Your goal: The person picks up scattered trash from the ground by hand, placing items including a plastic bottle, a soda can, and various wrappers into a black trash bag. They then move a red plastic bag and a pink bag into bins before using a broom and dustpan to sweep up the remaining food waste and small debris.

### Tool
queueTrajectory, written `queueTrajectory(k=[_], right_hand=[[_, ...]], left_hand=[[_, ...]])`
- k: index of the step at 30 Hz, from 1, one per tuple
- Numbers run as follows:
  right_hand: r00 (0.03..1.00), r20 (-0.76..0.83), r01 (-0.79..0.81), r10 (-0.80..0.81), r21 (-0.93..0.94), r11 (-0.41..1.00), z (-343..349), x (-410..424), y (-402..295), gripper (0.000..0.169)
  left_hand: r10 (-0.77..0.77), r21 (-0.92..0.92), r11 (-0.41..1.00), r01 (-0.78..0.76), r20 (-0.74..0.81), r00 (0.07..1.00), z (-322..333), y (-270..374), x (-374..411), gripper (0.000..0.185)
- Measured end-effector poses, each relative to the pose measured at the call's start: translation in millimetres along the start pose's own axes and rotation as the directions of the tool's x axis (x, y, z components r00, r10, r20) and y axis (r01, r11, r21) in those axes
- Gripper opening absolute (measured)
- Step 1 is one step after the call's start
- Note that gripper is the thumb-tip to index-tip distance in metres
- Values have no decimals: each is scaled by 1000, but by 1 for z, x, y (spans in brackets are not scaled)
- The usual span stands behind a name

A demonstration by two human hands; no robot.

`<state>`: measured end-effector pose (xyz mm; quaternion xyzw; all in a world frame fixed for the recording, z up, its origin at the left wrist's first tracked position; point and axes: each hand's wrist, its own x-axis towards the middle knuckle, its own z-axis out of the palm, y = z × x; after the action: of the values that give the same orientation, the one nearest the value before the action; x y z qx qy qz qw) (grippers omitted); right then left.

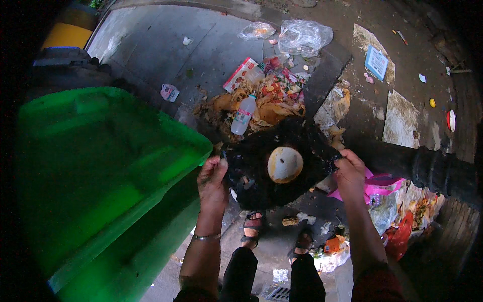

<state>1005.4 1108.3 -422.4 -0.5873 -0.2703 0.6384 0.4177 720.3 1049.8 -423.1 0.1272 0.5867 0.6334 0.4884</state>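
Between my two hands a black plastic bag [249, 166] is stretched out over the littered ground. My left hand [214, 171] pinches its left edge, right beside the corner of a green wheelie bin [113, 166]. Its right edge is gripped by my right hand [349, 168]. A round whitish lid or bowl [285, 165] with yellowish stains lies on the dark plastic; whether it is inside the bag I cannot tell. Just beyond the bag, a plastic bottle [243, 115] with a pink label leans on a heap of food waste [275, 92].
A dark ribbed pipe [407, 162] runs out to the right. Below it lie a pink strap [381, 183] and a red plastic bag [402, 234]. Clear plastic bags [305, 37], a red-and-white carton [243, 74] and a blue packet [376, 63] lie farther off. A drain grate [278, 293] is near my feet.
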Motion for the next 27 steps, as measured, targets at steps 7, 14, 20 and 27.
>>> queueTrajectory(k=[7, 14, 20, 27], right_hand=[[975, -220, -75, 14, -270, 960, -52, 48, 87, 21], [924, -329, 101, -195, -280, 955, -113, 16, 84, 29], [670, -495, 185, -553, -611, 770, -157, -88, 4, 28], [364, -407, 125, -838, -870, 477, -213, -88, -70, 47]], left_hand=[[-294, -175, 945, 276, -85, 952, -41, -91, 113, 30], [80, 982, 175, -68, 55, 995, -39, -170, 213, 61], [-183, 996, -86, 28, -43, 982, 6, -168, 249, 66], [-196, 998, 56, -34, 45, 980, -23, -200, 266, 55]])
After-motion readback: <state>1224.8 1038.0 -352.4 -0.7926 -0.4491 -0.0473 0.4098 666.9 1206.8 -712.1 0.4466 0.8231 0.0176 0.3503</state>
